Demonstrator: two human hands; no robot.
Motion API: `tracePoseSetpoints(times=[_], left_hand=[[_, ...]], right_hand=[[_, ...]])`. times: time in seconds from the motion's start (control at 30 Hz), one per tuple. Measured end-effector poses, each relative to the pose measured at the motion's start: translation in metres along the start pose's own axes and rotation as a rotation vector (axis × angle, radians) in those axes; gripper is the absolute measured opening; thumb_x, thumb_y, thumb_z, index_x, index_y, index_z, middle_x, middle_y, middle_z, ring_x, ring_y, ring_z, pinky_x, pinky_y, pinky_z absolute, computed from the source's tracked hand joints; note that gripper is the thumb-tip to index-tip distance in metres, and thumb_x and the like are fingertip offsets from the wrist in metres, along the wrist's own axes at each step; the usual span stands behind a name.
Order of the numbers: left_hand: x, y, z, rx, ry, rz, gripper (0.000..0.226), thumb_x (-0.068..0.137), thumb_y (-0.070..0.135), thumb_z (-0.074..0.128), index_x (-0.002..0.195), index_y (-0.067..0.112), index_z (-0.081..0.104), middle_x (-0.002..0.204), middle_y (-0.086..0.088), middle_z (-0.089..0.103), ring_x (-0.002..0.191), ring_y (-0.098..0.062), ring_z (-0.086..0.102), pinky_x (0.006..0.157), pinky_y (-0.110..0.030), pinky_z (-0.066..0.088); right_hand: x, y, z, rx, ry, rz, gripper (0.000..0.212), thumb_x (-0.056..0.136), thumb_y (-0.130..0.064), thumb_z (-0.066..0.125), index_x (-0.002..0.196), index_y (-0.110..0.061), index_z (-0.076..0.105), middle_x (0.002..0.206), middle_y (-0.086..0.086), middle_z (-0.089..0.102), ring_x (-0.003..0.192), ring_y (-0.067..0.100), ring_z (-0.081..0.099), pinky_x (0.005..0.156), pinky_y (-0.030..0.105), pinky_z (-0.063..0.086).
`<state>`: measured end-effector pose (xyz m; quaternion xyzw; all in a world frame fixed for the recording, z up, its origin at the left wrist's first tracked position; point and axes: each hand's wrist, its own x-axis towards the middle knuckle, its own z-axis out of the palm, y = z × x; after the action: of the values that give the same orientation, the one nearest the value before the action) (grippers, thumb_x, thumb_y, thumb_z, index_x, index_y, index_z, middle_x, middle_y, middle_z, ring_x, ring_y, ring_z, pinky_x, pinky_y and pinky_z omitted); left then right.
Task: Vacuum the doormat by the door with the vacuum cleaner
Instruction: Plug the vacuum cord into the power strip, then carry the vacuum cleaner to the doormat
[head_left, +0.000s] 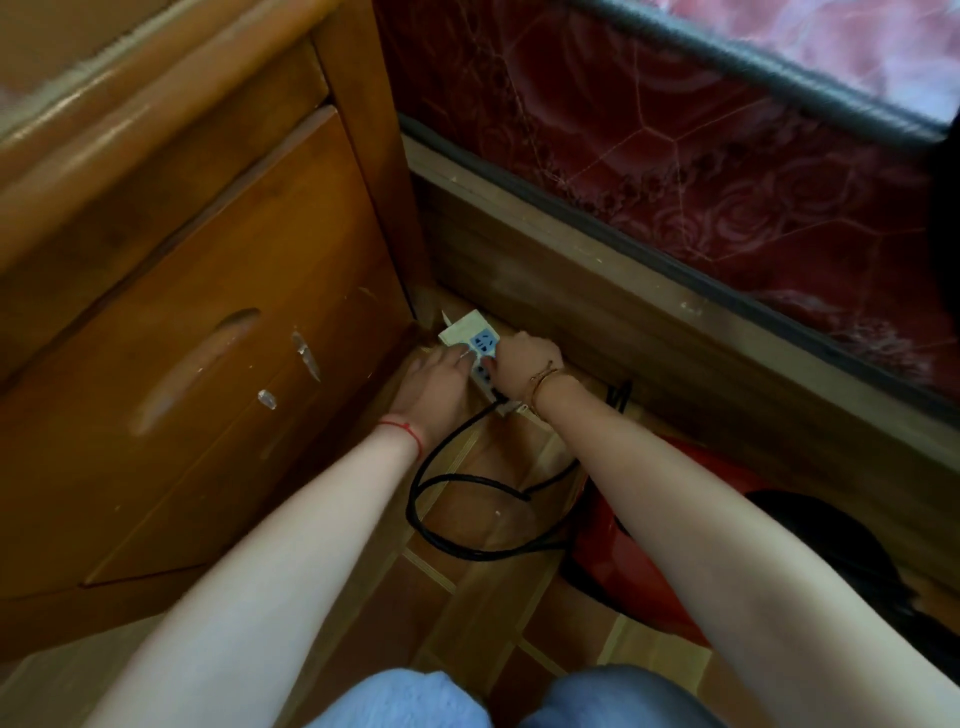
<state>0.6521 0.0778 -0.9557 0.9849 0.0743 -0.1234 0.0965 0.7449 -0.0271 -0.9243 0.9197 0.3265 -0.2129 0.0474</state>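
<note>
Bare forearms, red string bracelet (402, 429) on left wrist, thin gold bracelet (544, 378) on right, light blue jeans (410, 699)

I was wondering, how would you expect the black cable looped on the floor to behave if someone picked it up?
The black cable is probably floppy, since it lies in loose loops on the floor. It looks thick, so it may hold some curl. One end runs toward the power strip by both hands, so pulling could drag that.
</note>
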Motion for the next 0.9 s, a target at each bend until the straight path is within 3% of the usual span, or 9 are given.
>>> tracePoseSetpoints(times=[0.13,0.33,0.47,0.6,0.77,0.9], left_hand=[[0.0,0.01,-0.026,-0.049,0.053,-0.008,0.058,0.095,0.01,0.046,0.15,0.013,0.028,0.155,-0.006,0.028,0.141,-0.023,0.025,0.114,-0.037,0.026],[-0.007,0.036,-0.059,-0.061,0.167,0.078,0.053,0.096,0.016,0.048,0.146,0.012,0.034,0.147,-0.006,0.039,0.136,-0.023,0.034,0.112,-0.037,0.031],[-0.019,0.063,-0.077,-0.029,0.227,0.156,0.048,0.091,0.015,0.053,0.138,0.008,0.045,0.139,-0.01,0.048,0.128,-0.027,0.043,0.106,-0.04,0.038],[-0.037,0.095,-0.097,-0.06,0.269,0.271,0.037,0.083,0.011,0.06,0.119,0.004,0.056,0.119,-0.013,0.057,0.112,-0.03,0.053,0.093,-0.041,0.047],[-0.061,0.141,-0.121,-0.046,0.308,0.45,0.033,0.087,0.02,0.063,0.113,0.001,0.058,0.108,-0.014,0.06,0.102,-0.03,0.057,0.087,-0.038,0.046],[-0.074,0.176,-0.129,-0.034,0.259,0.539,0.039,0.09,0.034,0.059,0.12,0.009,0.058,0.114,-0.007,0.06,0.105,-0.025,0.057,0.088,-0.036,0.049]], right_hand=[[-0.017,0.005,-0.029,0.162,0.208,-0.002,0.037,0.101,-0.035,0.037,0.107,-0.008,0.061,0.109,0.013,0.065,0.099,0.03,0.062,0.077,0.035,0.044],[-0.06,0.024,-0.057,0.303,0.419,-0.02,0.03,0.099,-0.033,0.043,0.114,-0.01,0.055,0.112,0.01,0.059,0.102,0.028,0.056,0.073,0.033,0.039],[-0.096,0.038,-0.063,0.374,0.507,-0.036,0.037,0.097,-0.031,0.047,0.126,-0.01,0.054,0.118,0.009,0.06,0.107,0.027,0.057,0.085,0.039,0.05],[-0.139,0.051,-0.07,0.421,0.636,-0.03,0.04,0.095,-0.029,0.052,0.131,-0.011,0.053,0.124,0.008,0.06,0.114,0.026,0.056,0.091,0.037,0.049],[-0.199,0.072,-0.078,0.489,0.706,-0.02,0.042,0.096,-0.03,0.052,0.135,-0.016,0.049,0.133,0.003,0.054,0.123,0.02,0.05,0.097,0.032,0.045],[-0.248,0.09,-0.082,0.537,0.811,-0.035,0.043,0.094,-0.028,0.056,0.134,-0.016,0.051,0.132,0.0,0.055,0.121,0.017,0.053,0.1,0.033,0.046]])
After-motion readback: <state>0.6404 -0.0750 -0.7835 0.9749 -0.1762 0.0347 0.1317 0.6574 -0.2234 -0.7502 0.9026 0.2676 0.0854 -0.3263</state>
